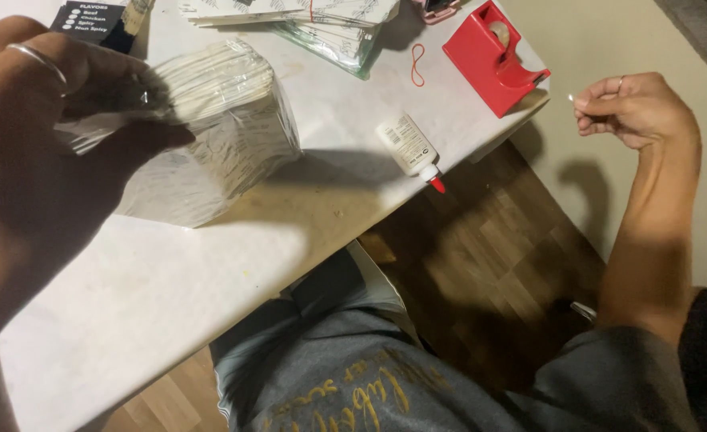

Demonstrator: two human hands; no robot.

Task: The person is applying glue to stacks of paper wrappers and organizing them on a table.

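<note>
My left hand, with a ring on one finger, grips the top of a clear plastic-wrapped stack of white papers that rests on the white table. My right hand is raised off to the right of the table, past its corner. Its fingertips are pinched on a small clear piece, which looks like a strip of tape. A red tape dispenser stands on the table's far right corner, a short way left of that hand.
A white glue bottle with a red tip lies near the table edge. An orange rubber band lies by more bundled packets at the back. A dark card sits at the far left. Wooden floor shows below, and my grey-clad lap.
</note>
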